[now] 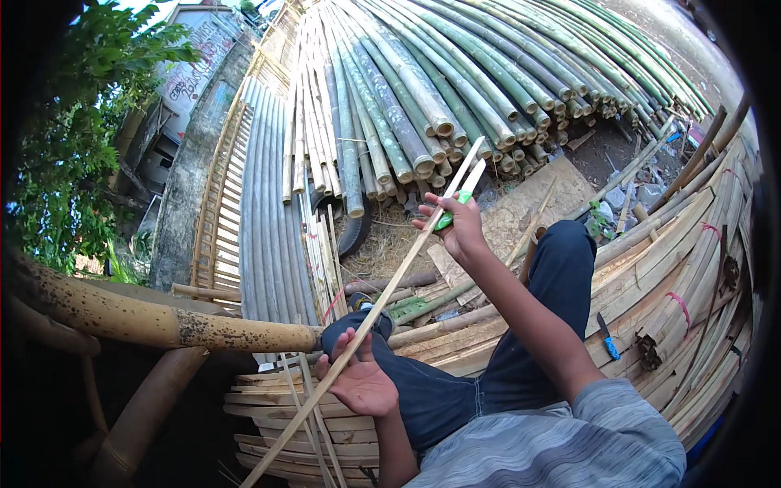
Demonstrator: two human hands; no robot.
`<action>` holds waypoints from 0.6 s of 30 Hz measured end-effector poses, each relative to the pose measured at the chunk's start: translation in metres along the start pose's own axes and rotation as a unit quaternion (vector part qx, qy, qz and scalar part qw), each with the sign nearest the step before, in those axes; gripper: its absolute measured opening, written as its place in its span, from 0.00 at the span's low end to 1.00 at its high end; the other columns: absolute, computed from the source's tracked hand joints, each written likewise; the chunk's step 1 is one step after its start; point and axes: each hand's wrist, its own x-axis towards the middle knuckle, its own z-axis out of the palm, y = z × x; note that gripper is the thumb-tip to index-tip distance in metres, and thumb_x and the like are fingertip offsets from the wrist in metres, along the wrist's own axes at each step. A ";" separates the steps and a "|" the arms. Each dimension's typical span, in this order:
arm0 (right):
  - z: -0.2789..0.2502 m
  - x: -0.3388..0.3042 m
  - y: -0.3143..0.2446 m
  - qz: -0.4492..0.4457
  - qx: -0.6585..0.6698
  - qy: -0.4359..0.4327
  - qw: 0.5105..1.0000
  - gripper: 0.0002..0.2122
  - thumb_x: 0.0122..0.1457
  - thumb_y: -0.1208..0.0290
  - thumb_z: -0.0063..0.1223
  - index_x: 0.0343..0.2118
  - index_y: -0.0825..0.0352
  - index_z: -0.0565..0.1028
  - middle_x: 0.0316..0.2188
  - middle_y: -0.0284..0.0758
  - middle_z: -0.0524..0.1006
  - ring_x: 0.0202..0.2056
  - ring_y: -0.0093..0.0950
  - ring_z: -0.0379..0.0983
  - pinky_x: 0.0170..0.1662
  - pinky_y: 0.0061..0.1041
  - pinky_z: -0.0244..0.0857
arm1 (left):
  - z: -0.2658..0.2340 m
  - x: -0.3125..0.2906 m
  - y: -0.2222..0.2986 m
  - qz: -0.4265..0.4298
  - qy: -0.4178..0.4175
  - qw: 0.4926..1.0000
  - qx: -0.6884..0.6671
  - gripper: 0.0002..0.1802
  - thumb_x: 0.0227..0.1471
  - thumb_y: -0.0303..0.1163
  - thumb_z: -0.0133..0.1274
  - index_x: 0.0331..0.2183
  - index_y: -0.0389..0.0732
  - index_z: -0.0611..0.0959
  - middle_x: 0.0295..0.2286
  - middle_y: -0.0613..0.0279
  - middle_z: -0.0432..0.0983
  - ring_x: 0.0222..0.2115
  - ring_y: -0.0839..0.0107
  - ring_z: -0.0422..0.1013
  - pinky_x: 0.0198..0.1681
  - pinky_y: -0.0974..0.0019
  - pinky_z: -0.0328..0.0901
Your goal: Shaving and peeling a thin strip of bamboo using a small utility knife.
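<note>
Right hand [462,228] is closing its fingers round the green handle of a knife [460,195], blade pointing up and away, pale and flat. The blade is lying against a long bamboo strip [382,301], near the strip's upper end. Left hand [362,382] is lying palm up and open, fingers spread, not clamped; the strip is resting across the palm and fingers.

The strip is running diagonally, from the lower left by the stacked slats up to the right hand. It is thin, straight, pale yellow, smooth-edged.

The person is sitting with knees raised, wearing dark blue trousers [521,342] and a grey striped shirt [569,447].

Surroundings:
- Under the left hand, a stack of split slats [277,415] is lying flat, tan, fibrous at the ends.
- To the right, curved bundles of split bamboo [683,268] are lying tied with red bands.
- A second knife with a blue handle [608,337] is lying on these bundles, just beside the right knee.
- Ahead, a large pile of round green poles [455,73] is showing hollow cut ends, skins mottled grey-green.
- At left, a thick speckled brown pole [154,321] is crossing horizontally.
- Grey poles [268,211] are lying in parallel beside a ladder-like frame [218,203].
- Leafy branches [73,122] are filling the far left.
</note>
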 end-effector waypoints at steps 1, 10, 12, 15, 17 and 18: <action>0.007 0.012 -0.014 -0.024 0.014 -0.018 0.999 0.12 0.58 0.82 0.41 0.38 0.63 0.53 0.42 0.50 0.69 0.39 0.45 0.75 0.37 0.54 0.76 | 0.001 0.003 -0.001 0.007 -0.005 1.000 -0.011 0.29 0.62 0.53 0.33 0.57 0.45 0.60 0.55 0.44 0.62 0.57 0.50 0.59 0.58 0.44 0.58; 0.084 0.103 -0.164 -0.240 0.154 0.012 0.958 0.15 0.61 0.79 0.44 0.39 0.55 0.50 0.42 0.44 0.75 0.37 0.41 0.76 0.34 0.41 0.72 | -0.005 0.020 -0.036 -0.356 0.078 0.909 -0.202 0.24 0.61 0.40 0.38 0.55 0.39 0.66 0.57 0.47 0.58 0.59 0.51 0.56 0.60 0.43 0.54; 0.108 0.107 -0.194 -0.280 0.174 0.013 0.944 0.15 0.61 0.78 0.46 0.39 0.55 0.51 0.40 0.43 0.77 0.33 0.39 0.77 0.30 0.37 0.70 | -0.004 0.014 -0.042 -0.437 0.052 0.871 -0.220 0.21 0.61 0.38 0.40 0.51 0.38 0.70 0.55 0.47 0.62 0.57 0.49 0.58 0.60 0.41 0.54; 0.130 0.112 -0.249 -0.377 0.161 -0.031 0.912 0.14 0.61 0.78 0.45 0.37 0.55 0.52 0.39 0.41 0.78 0.31 0.36 0.77 0.27 0.32 0.68 | -0.009 0.008 -0.051 -0.453 0.028 0.866 -0.209 0.19 0.61 0.38 0.40 0.48 0.37 0.72 0.52 0.45 0.67 0.55 0.49 0.61 0.59 0.41 0.55; 0.145 0.109 -0.278 -0.423 0.167 -0.073 0.887 0.12 0.62 0.78 0.44 0.36 0.56 0.53 0.39 0.41 0.78 0.31 0.36 0.77 0.27 0.30 0.68 | -0.011 0.015 -0.047 -0.433 0.051 0.879 -0.194 0.17 0.61 0.38 0.40 0.42 0.36 0.74 0.44 0.45 0.74 0.49 0.49 0.68 0.55 0.43 0.61; 0.151 0.111 -0.290 -0.432 0.174 -0.087 0.881 0.10 0.62 0.78 0.43 0.34 0.56 0.55 0.40 0.40 0.78 0.31 0.36 0.77 0.29 0.33 0.69 | -0.022 0.019 -0.049 -0.419 0.067 0.884 -0.196 0.16 0.61 0.38 0.40 0.41 0.36 0.75 0.43 0.46 0.75 0.47 0.50 0.70 0.54 0.44 0.62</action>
